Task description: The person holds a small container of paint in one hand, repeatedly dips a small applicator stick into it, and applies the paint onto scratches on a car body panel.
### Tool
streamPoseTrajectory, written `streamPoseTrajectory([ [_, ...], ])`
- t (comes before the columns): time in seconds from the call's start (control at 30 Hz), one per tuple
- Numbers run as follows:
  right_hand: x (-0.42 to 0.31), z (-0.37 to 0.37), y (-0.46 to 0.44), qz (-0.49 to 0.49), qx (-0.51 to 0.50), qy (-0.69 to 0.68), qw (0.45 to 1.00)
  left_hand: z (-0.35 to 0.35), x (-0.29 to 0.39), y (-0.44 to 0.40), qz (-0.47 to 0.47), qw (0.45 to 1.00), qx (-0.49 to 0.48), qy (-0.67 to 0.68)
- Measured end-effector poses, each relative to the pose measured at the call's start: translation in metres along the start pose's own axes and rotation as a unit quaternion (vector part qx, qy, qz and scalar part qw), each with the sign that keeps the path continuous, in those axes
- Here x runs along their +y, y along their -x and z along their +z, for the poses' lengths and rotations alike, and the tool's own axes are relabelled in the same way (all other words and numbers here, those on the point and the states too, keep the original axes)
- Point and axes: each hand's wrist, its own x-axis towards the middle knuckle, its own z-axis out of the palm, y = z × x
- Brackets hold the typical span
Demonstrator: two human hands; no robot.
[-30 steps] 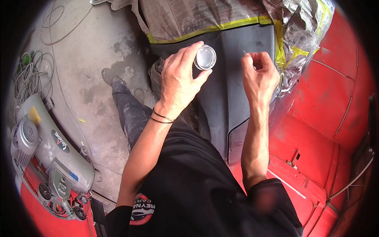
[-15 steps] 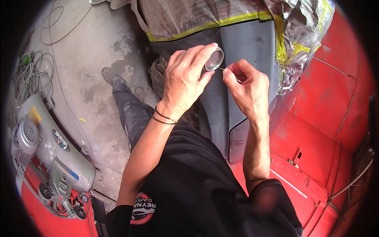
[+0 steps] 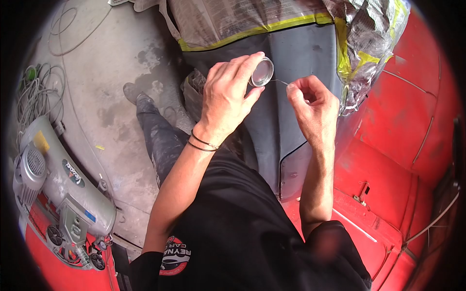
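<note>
My left hand (image 3: 230,87) grips a small round spool (image 3: 262,72), its silvery-grey face turned up and its rim between thumb and fingers. From the spool's edge a thin wire-like strand (image 3: 280,81) runs in a slight curve to the right. My right hand (image 3: 313,104) pinches the strand's far end between thumb and forefinger, the other fingers curled in. Whether it is wire or thread I cannot tell. Both hands are above a grey car body panel (image 3: 303,58).
Paper masking sheets (image 3: 252,14) edged with yellow tape (image 3: 291,23) cover the car beyond the panel. Red panels (image 3: 388,160) are at the right. On the left are an air compressor (image 3: 73,177), a coiled hose (image 3: 41,92) and the concrete floor (image 3: 111,77).
My right hand has moved right, away from the spool, and a longer piece of strand now shows between the hands. My left hand has barely moved.
</note>
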Motion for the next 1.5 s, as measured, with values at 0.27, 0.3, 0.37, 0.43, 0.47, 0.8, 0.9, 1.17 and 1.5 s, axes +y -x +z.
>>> streamPoseTrajectory([
  [0.27, 0.020, -0.018, -0.009, 0.020, 0.039, -0.098, 0.994, 0.018, 0.009, -0.003, 0.000, 1.000, -0.014, 0.021],
  [0.3, 0.020, -0.020, -0.006, 0.016, 0.009, -0.143, 0.990, 0.019, 0.010, -0.003, 0.002, 1.000, -0.014, 0.024],
  [0.37, 0.022, -0.025, -0.002, 0.009, -0.050, -0.231, 0.972, 0.020, 0.012, -0.005, 0.006, 0.999, -0.013, 0.029],
  [0.43, 0.021, -0.021, 0.003, 0.031, -0.065, -0.176, 0.982, 0.019, 0.013, -0.004, 0.007, 0.999, -0.014, 0.043],
  [0.47, 0.022, -0.017, 0.003, 0.041, -0.062, -0.134, 0.988, 0.017, 0.014, -0.004, 0.007, 0.999, -0.016, 0.050],
  [0.8, 0.029, -0.014, 0.007, 0.065, -0.133, -0.213, 0.966, 0.011, 0.012, 0.004, -0.002, 0.999, -0.014, 0.050],
  [0.9, 0.036, -0.014, 0.006, 0.058, -0.108, -0.226, 0.966, 0.010, 0.012, 0.005, -0.003, 0.999, -0.011, 0.047],
  [1.17, 0.041, -0.012, -0.001, 0.047, -0.052, -0.185, 0.980, 0.011, 0.012, 0.008, -0.009, 0.999, -0.005, 0.050],
  [1.5, 0.050, 0.001, -0.012, 0.023, 0.058, -0.184, 0.981, 0.008, 0.003, 0.020, -0.028, 0.998, -0.023, 0.044],
])
